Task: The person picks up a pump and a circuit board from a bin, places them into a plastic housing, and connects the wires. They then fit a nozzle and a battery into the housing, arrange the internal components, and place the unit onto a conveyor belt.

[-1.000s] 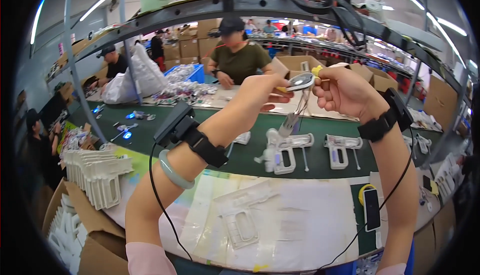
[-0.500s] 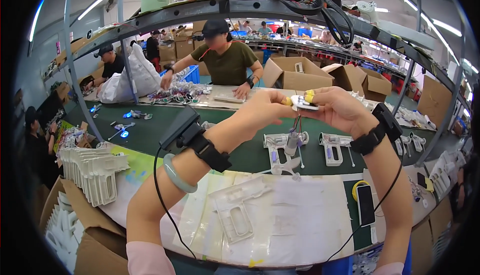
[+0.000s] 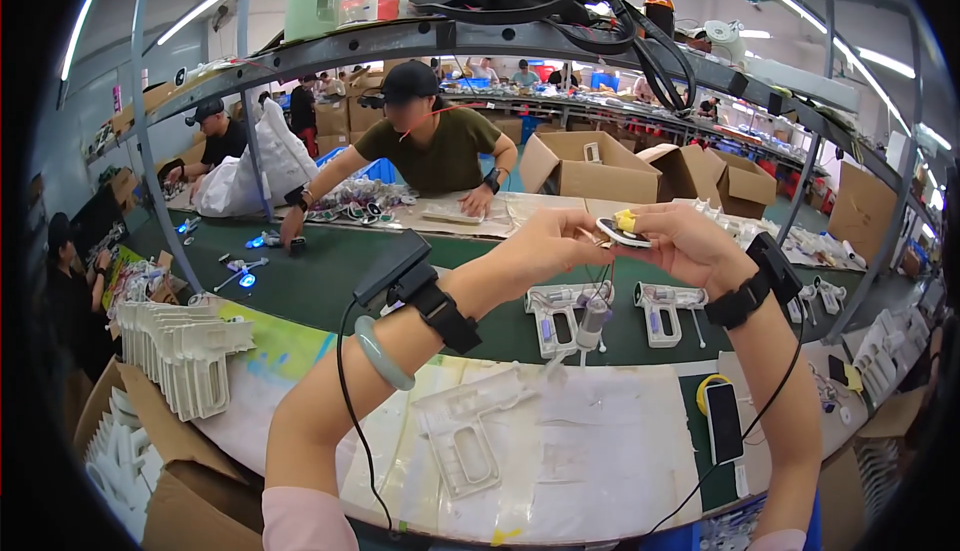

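My right hand [image 3: 690, 241] pinches a white oval piece with a dark inner face [image 3: 622, 234]; a yellow cover shows at a fingertip. At the piece's left end, the fingers of my left hand [image 3: 550, 243] are closed around thin wires [image 3: 603, 269]. Those wires run down to a grey and clear cylinder assembly [image 3: 593, 319], hanging over the front edge of the green surface. Behind it lies a white gun-shaped shell with parts inside [image 3: 543, 323], and a similar filled shell [image 3: 660, 316] lies to its right. Below my hands, an unfilled translucent gun-shaped shell [image 3: 468, 441] rests on the sheet-covered worktop.
Stacked white shells [image 3: 180, 356] stand at left above a cardboard box [image 3: 190, 481]. A phone [image 3: 725, 423] and yellow tape roll [image 3: 702, 396] lie at right. Across the green surface [image 3: 330, 276], a co-worker [image 3: 430, 151] reaches toward blue-lit parts [image 3: 262, 240]. A metal shelf [image 3: 400, 43] spans overhead.
The oval piece has tilted and moved slightly right and down, and my left fingers have shifted to its wires. The co-worker's arm has stretched left from the parts pile to the green surface.
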Motion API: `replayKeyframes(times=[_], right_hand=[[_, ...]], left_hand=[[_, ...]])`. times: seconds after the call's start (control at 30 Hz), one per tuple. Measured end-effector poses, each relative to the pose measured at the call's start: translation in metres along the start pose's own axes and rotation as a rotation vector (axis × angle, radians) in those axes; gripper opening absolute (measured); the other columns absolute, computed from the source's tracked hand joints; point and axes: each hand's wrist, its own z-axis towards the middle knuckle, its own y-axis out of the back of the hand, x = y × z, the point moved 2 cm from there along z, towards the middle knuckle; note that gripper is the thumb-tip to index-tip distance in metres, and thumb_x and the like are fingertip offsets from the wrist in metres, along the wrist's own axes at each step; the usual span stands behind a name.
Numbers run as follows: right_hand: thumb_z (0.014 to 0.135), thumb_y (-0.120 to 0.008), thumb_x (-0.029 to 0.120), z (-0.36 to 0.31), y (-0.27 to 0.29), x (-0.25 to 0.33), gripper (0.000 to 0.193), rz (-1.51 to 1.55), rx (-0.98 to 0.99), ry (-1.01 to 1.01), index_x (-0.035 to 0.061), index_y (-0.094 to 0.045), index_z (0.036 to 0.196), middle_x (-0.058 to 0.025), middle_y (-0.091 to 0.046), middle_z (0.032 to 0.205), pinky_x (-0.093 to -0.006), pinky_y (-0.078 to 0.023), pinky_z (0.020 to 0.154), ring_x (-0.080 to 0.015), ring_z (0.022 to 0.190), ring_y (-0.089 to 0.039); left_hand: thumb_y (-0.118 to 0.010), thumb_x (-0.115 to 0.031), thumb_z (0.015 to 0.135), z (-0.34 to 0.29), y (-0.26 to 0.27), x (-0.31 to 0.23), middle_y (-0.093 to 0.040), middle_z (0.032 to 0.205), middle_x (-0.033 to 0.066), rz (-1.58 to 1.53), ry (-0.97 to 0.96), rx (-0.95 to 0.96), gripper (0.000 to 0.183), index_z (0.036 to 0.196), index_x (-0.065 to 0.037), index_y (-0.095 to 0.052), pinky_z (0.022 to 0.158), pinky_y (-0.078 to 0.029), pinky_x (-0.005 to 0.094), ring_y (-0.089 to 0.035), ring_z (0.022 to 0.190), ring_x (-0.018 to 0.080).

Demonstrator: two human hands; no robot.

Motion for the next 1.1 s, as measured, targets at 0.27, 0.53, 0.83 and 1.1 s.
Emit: replayKeyframes(times=[0.27, 0.53, 0.83, 1.1], right_hand=[[0.095, -0.057, 0.003, 0.007, 0.009, -0.026, 0.025, 0.022, 0.079, -0.07, -0.0094, -0.059, 0.116, -0.0153, -0.066, 0.111, -0.0309, -0.058, 0.091, -0.0194, 0.101, -0.067], [0.094, -0.059, 0.005, 0.052, -0.02, -0.097, 0.02, 0.036, 0.05, -0.147, -0.0078, -0.062, 0.109, -0.0127, -0.068, 0.107, -0.0269, -0.059, 0.079, -0.0173, 0.093, -0.068], [0.083, -0.069, 0.001, 0.054, -0.1, -0.331, 0.017, 0.038, -0.017, -0.163, -0.0034, -0.065, 0.099, -0.0045, -0.066, 0.086, -0.0211, -0.051, 0.061, -0.0095, 0.071, -0.062], [0.082, -0.066, -0.002, 0.001, -0.088, -0.317, 0.025, -0.496, -0.022, 0.157, -0.0038, -0.055, 0.104, -0.011, -0.064, 0.092, -0.0282, -0.054, 0.076, -0.0166, 0.084, -0.066]], left_hand=[[-0.069, -0.019, 0.079, -0.022, -0.008, -0.011, -0.065, 0.075, 0.0092, 1.299, -0.518, -0.21, 0.017, 0.084, -0.003, -0.071, 0.073, -0.042, 0.0419, -0.063, 0.08, 0.0282], [-0.06, -0.009, 0.079, -0.059, 0.07, 0.037, -0.058, 0.087, 0.0093, 1.76, -0.472, -0.517, 0.005, 0.082, -0.006, -0.063, 0.072, -0.044, 0.0407, -0.057, 0.086, 0.0282], [-0.055, -0.013, 0.091, -0.209, 0.047, 0.238, -0.063, 0.09, 0.0182, 0.737, 0.201, -0.772, 0.013, 0.091, -0.002, -0.061, 0.073, -0.046, 0.0434, -0.056, 0.08, 0.0379], [-0.06, -0.011, 0.086, -0.199, -0.025, 0.253, -0.06, 0.086, 0.0134, 0.772, 0.038, -0.745, 0.006, 0.087, -0.005, -0.06, 0.074, -0.04, 0.045, -0.054, 0.082, 0.0355]])
